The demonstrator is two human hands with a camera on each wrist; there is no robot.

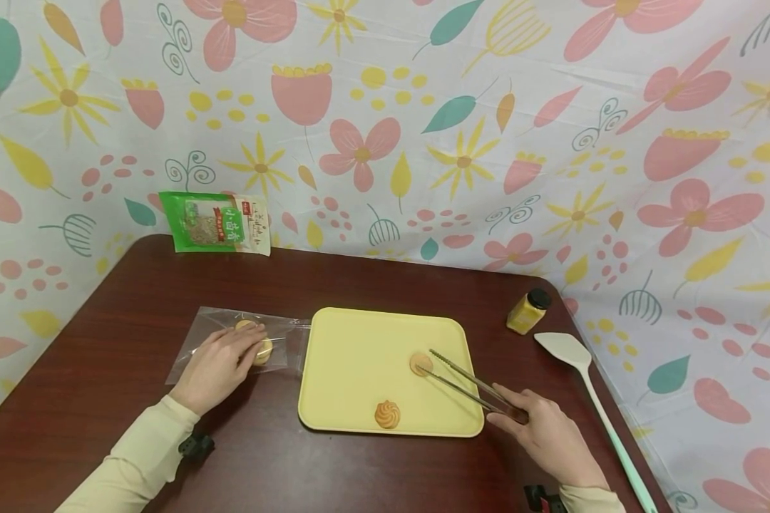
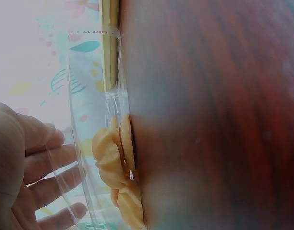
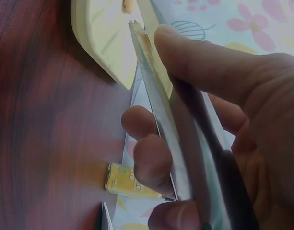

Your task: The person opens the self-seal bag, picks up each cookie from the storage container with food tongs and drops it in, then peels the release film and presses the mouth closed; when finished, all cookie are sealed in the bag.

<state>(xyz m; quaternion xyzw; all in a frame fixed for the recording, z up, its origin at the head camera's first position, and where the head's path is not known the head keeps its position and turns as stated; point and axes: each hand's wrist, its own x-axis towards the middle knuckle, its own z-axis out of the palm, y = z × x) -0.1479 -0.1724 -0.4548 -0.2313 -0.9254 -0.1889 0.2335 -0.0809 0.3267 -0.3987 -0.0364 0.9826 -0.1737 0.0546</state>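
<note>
Clock directions are taken from the middle of the yellow tray point(image 1: 346, 356), with twelve away from the person. Nearest, at four o'clock, the right hand point(image 1: 548, 436) grips metal tongs point(image 1: 488, 390), their spread tips reaching over the tray. At six, by the near rim, lies a swirled cookie point(image 1: 387, 414). Toward three, a round cookie point(image 1: 420, 364) lies on the tray, one tip overlapping it and the other just past its far edge; contact cannot be told. Squeezed off-centre, this cookie may skid or spin out; squeezed too hard, it may crumble. The tongs' long axis runs from four to ten, tips toward ten; the round cookie shows no evident long axis. At nine, the left hand point(image 1: 221, 363) lies over a clear bag point(image 1: 204, 333) containing cookies point(image 1: 264, 351), long axis roughly nine to three; whether it pinches the film cannot be told. The limp film may slide or fold. Beyond are a black-capped jar point(image 1: 527, 315) at two and a green packet point(image 1: 214, 223) at ten.
</note>
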